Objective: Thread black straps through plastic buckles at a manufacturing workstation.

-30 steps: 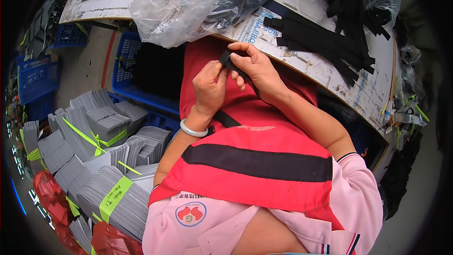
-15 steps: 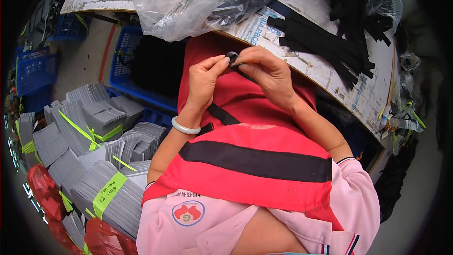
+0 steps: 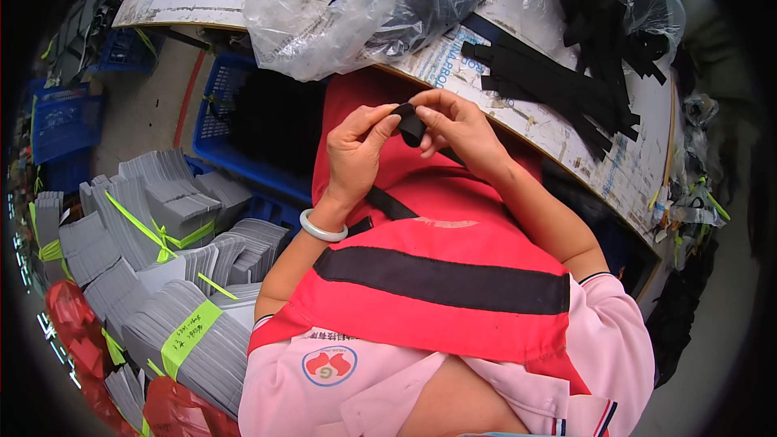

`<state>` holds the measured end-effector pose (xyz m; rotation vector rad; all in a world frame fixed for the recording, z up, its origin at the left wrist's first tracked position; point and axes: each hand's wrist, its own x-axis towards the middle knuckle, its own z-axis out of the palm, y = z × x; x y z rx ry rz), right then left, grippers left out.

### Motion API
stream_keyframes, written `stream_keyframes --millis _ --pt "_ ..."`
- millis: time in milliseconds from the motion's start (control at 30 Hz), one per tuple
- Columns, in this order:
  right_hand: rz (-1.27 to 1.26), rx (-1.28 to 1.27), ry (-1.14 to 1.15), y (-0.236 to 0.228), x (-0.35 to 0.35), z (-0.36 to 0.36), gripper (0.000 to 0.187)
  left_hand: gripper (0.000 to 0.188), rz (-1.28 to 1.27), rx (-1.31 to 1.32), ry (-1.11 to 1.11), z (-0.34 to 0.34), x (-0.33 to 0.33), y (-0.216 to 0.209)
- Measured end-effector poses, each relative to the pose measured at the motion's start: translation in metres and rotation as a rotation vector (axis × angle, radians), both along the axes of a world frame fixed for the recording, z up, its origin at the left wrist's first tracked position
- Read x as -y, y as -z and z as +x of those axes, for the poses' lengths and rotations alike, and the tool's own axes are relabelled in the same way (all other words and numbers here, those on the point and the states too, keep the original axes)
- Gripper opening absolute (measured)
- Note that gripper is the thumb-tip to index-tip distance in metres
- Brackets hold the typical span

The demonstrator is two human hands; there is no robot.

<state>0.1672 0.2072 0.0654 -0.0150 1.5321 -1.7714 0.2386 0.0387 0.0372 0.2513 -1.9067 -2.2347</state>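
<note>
Above my red apron, a short black fabric strip is held between both hands, bent over into a loop. My left hand pinches its left edge between thumb and fingertips. On the other side, my right hand grips the strip with thumb and index finger, its other fingers curled behind. A pale bangle circles my left wrist. To the right of my hands, several flat black strips lie fanned out on the table.
A clear plastic bag with dark contents overhangs the table's near edge. Blue crates, one filled with black material, stand at the left. Bundled grey sheets tied with yellow-green bands are stacked at my lower left, by red plastic bags.
The black strip has turned so that its loop hangs lower and shows broader between my hands. My right hand has shifted slightly down, its fingers opening a little around the strip.
</note>
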Motion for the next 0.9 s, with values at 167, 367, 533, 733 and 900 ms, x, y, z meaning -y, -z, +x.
stream_keyframes --millis 167,367,533,733,900 --pt "-0.058 0.074 0.028 -0.012 0.003 0.009 0.027 0.015 -0.307 -0.134 -0.085 0.003 0.002 -0.005" --pt "-0.077 -0.047 0.086 -0.005 0.007 0.015 0.026 0.015 -0.256 -0.078 -0.112 0.01 0.003 -0.002" --pt "-0.081 -0.087 0.071 0.0 0.018 0.009 0.023 0.015 -0.297 -0.182 -0.095 0.009 0.007 0.002" --pt "-0.08 0.08 -0.221 0.007 0.014 -0.007 0.022 0.012 -0.117 0.058 0.227 0.024 0.041 -0.021" --pt "0.1 -0.344 0.032 0.009 -0.002 -0.03 0.02 0.025 -0.484 0.304 -0.015 0.064 0.143 -0.061"
